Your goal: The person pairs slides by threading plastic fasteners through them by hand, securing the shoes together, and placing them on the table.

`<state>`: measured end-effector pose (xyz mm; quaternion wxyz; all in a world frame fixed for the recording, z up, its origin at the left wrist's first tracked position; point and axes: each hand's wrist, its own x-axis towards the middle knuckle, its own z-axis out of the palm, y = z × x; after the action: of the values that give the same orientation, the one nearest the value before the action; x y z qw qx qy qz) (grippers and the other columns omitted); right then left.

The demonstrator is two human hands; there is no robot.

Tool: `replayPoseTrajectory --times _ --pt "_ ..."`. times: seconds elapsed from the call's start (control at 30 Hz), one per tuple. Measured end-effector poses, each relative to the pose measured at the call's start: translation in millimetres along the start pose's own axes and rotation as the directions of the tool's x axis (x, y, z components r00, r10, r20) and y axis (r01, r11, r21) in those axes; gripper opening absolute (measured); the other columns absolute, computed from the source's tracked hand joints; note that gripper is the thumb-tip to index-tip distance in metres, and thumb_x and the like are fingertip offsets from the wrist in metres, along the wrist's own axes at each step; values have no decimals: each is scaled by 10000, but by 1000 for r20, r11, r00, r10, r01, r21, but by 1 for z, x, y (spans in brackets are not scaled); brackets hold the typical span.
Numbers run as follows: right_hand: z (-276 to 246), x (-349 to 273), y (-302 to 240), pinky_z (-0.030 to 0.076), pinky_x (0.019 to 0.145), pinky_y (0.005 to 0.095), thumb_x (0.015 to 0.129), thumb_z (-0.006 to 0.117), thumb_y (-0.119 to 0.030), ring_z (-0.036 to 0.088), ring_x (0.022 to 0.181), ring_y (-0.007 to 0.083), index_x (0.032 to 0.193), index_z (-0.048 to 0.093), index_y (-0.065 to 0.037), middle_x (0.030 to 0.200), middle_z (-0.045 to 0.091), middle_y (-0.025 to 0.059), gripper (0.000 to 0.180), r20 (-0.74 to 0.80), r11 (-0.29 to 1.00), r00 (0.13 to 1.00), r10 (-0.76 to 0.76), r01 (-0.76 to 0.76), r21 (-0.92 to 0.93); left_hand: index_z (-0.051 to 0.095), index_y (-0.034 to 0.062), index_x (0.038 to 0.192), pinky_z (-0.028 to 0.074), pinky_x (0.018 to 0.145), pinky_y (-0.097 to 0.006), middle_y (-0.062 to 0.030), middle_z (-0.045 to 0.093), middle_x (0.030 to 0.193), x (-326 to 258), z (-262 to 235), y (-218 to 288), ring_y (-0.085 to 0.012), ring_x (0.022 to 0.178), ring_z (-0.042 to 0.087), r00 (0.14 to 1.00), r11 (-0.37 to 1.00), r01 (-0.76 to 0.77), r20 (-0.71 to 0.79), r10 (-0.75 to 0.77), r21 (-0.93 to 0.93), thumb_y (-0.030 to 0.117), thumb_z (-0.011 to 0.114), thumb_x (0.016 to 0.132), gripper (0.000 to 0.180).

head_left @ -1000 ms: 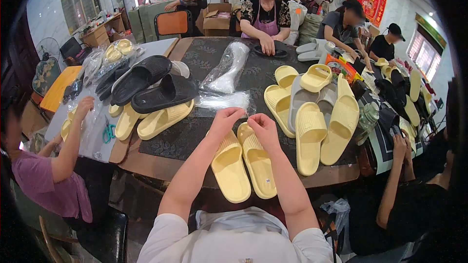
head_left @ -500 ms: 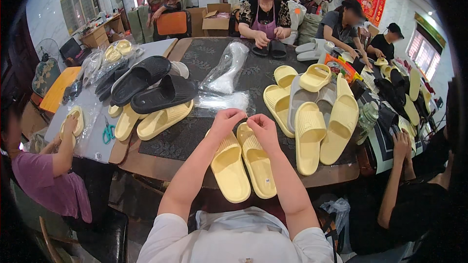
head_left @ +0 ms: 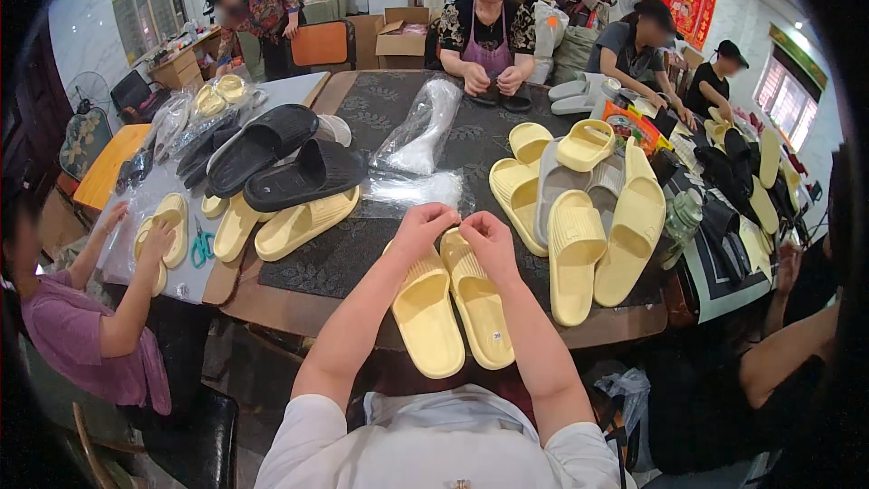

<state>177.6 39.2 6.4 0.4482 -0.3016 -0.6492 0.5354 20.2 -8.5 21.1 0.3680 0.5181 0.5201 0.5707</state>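
Observation:
A pair of pale yellow slippers, the left slipper (head_left: 429,312) and the right slipper (head_left: 477,303), lies side by side in front of me, heels over the table's near edge. Just past their toes my left hand (head_left: 429,225) and my right hand (head_left: 486,240) come close together, each with thumb and forefinger pinched. Whatever sits between the fingertips is too small to make out. My wrists partly cover the slippers' straps. Beyond my hands lie clear plastic bags (head_left: 412,190) on the dark patterned mat (head_left: 317,258).
To the right rest several yellow slippers (head_left: 577,258), some over grey ones. On the left, black slippers (head_left: 303,177) lie on yellow ones, near teal-handled scissors (head_left: 201,249). A green jar (head_left: 683,222) stands at right. Co-workers sit or stand around the table (head_left: 597,333).
My hands have barely moved, still pinched in the same spot. The co-worker at left now has two yellow slippers side by side on the table. The person at right has drawn their hands back.

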Motion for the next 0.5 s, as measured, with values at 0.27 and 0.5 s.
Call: replayPoseTrajectory --times 0.27,0.5 --pt "2 0 1 413 623 203 828 631 -55 500 670 32 824 602 -30 732 566 -36 39 -22 998 1000 3 -1 63 695 9 908 430 679 -238 25 639 804 0 -2 1 -51 748 527 994 994 101 48 -103 47 235 656 855 236" --pt "0 -1 2 403 602 204 811 644 -64 497 651 35 819 605 -29 712 564 -37 53 -1 999 1000 0 0 38 698 13 885 416 643 -241 39 625 768 -3 -4 8 -47 714 508 992 993 88 81 -94 83 229 651 844 225"
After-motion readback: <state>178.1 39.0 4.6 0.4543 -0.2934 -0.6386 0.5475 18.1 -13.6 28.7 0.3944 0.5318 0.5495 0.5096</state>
